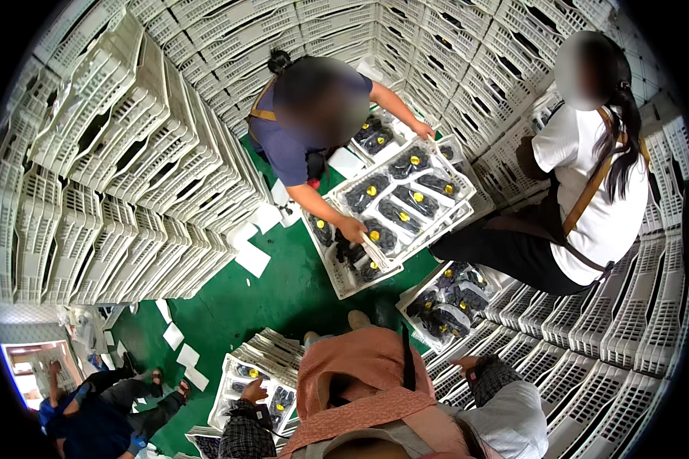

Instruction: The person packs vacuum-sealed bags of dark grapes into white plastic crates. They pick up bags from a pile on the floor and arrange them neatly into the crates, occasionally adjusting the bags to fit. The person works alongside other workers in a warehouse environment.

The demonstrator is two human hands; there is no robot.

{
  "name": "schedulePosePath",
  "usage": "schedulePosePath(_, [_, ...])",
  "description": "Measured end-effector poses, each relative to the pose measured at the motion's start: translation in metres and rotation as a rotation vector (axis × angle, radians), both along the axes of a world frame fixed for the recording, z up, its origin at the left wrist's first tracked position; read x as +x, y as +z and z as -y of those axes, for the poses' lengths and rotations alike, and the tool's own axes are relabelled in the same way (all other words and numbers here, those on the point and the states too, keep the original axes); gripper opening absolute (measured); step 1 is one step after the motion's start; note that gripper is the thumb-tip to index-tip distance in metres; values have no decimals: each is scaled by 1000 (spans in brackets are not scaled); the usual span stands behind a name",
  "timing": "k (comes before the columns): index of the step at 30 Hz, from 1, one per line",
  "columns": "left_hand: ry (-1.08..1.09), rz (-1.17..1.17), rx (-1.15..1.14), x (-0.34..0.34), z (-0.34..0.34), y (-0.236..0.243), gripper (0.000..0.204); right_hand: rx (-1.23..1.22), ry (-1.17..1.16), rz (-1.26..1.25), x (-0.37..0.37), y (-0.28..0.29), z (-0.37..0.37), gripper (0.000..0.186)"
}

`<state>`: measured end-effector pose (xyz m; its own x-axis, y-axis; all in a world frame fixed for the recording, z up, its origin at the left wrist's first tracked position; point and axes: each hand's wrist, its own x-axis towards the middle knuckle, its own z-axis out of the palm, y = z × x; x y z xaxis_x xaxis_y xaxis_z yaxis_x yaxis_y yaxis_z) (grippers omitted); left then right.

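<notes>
My left hand (254, 391), fingers apart, hangs over a white plastic crate (223, 389) of dark, grape-like bunches in clear packs with yellow labels. Nothing shows in it. On the other side my right hand (464, 362) has its fingers stretched out, with nothing visible in it. It is just below another white crate (413, 315) of the same packs and beside a row of stacked crates. Ahead of me a co-worker in a dark blue top grips a full crate (467, 200) by both ends, tilted above another filled crate (340, 291).
Tall stacks of white crates (122, 145) line the left, back and right. A person in a white shirt (601, 191) stands at the right. Another person in dark clothes (92, 421) is at the lower left. Paper sheets (253, 260) lie scattered on the green floor (207, 306).
</notes>
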<state>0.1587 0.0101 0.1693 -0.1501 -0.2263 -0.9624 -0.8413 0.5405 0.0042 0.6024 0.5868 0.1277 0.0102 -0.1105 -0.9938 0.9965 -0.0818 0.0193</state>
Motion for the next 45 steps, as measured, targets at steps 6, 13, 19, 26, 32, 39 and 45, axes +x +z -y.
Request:
schedulePosePath(6, [-150,140,142,6,-72,55,64,-43,52,17,63,16,14,78])
schedulePosePath(13, [-1127,-199,276,16,-43,37,42,17,170,14,81,2,-8,76])
schedulePosePath(19, [-346,-158,-70,39,-47,49,56,127,412,-88,54,-43,-58,73])
schedulePosePath(26, [-288,-24,-38,71,-41,88,68,133,556,-201,55,-83,-42,71])
schedulePosePath(32, [-575,-68,-41,79,-18,100,48,-33,764,-214,129,-120,-9,68])
schedulePosePath(39, [-340,15,-114,39,-44,112,61,-103,733,-338,159,-122,19,62])
schedulePosePath(45, [-419,2,-106,-2,-61,126,58,173,578,-165,116,-110,1,53])
